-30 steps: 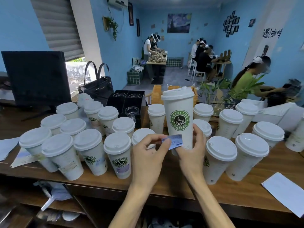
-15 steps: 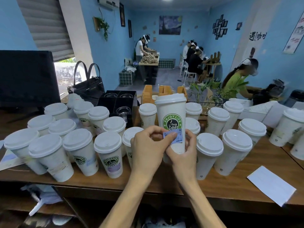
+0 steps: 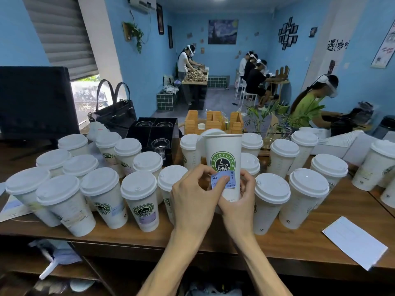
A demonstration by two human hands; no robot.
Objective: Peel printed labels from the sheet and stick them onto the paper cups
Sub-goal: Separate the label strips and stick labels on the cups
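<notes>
I hold a tall white paper cup with a green "Enjoy Life Coffee" logo upright above the wooden counter. My right hand grips its lower part from the right. A blue printed label lies on the cup just under the logo. My left hand has its thumb across the label and its fingers curled at the label's left edge. The cup's rim looks uncovered, and a white lid shows tilted behind its left side. A white label sheet lies at the right.
Several lidded cups crowd the counter on both sides, some on the left bearing labels. More paper lies at far left. A monitor, a black bag and a glass rack stand behind. People work in the background.
My left hand brought the label from in front of the cup onto its wall below the logo. The cup's lid, seated before, now appears off the rim.
</notes>
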